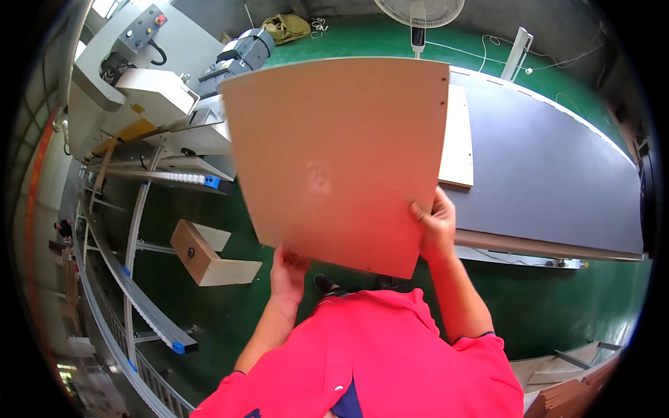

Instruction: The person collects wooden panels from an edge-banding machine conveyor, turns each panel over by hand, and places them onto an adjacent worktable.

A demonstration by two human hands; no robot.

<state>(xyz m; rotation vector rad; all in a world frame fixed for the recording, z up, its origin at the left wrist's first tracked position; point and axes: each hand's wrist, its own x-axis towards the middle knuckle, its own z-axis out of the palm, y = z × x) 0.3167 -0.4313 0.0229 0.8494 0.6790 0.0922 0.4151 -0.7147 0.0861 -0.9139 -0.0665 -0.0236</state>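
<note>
A large tan board (362,153) is held up in front of me, tilted, with small dark holes near its right and lower edges and a pale square mark on its face. My left hand (288,268) grips the lower edge near its left corner, fingers partly hidden. On the right edge, low down, my right hand (437,221) is closed with the thumb on the face and the other fingers behind. Beyond the board, a white panel (456,143) lies on a grey work table (543,153).
At left stands a machine with a control box (141,31) and motor (240,52). Roller rails (150,306) run along the left. A small wooden piece (202,254) sits on the green floor. A fan (419,10) stands behind; brown boards (578,393) are stacked lower right.
</note>
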